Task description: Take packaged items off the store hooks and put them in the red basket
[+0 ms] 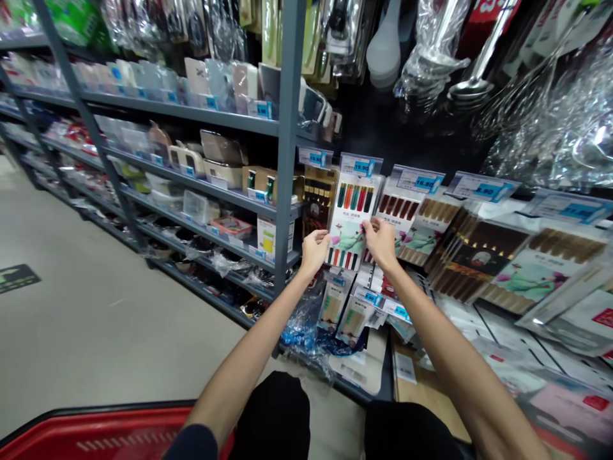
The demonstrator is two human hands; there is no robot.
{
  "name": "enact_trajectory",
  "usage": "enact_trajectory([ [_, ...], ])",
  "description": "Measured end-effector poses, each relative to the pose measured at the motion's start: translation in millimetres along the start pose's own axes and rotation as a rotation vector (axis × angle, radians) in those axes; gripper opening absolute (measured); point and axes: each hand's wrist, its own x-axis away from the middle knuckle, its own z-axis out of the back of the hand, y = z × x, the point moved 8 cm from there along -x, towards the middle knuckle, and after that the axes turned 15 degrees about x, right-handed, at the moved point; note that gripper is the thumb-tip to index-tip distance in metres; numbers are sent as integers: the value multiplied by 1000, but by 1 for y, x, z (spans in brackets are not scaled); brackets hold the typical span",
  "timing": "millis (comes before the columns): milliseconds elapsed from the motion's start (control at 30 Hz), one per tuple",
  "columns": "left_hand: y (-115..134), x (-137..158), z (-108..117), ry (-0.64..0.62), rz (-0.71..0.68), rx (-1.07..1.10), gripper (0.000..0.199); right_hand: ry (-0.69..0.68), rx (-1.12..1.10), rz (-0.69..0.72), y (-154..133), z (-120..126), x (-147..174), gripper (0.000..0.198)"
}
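Both my hands are at a hanging pack of chopsticks (350,220), white with coloured sticks showing through windows at top and bottom. My left hand (315,251) pinches its left edge. On the opposite edge, a little higher, my right hand (380,241) has its fingers closed. The pack hangs upright beneath a price tag (358,166) reading 19.90. To its left is a dark brown pack (318,201); to its right hangs a white pack with brown sticks (397,209), partly covered by my right hand.
A red shopping basket (119,434) sits at the lower left on the grey floor (115,319). A grey shelf post (288,128) stands left of the packs. Ladles (472,89) and whisks hang above right. Cutting boards (359,364) stand low down.
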Motion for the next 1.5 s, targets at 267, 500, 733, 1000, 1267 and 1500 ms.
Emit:
enact_trajectory([
  [267,-15,-10,-15,-41,-5,-92,17,66,206,-34,9,-6,-12,23],
  [500,-29,-1,-29,-92,32,-123,44,15,300,-64,9,-14,-16,24],
  [733,-32,15,-39,-124,43,-112,40,-34,386,-96,8,-23,-24,28],
  [1000,-14,20,-33,-103,23,-8,18,-56,451,-108,-6,-18,1,31],
  [1267,39,8,-53,-45,40,279,21,-35,390,-49,-33,-5,27,36],
  [1500,87,-65,-96,54,254,730,23,23,-531,-148,-79,8,-29,26],
])
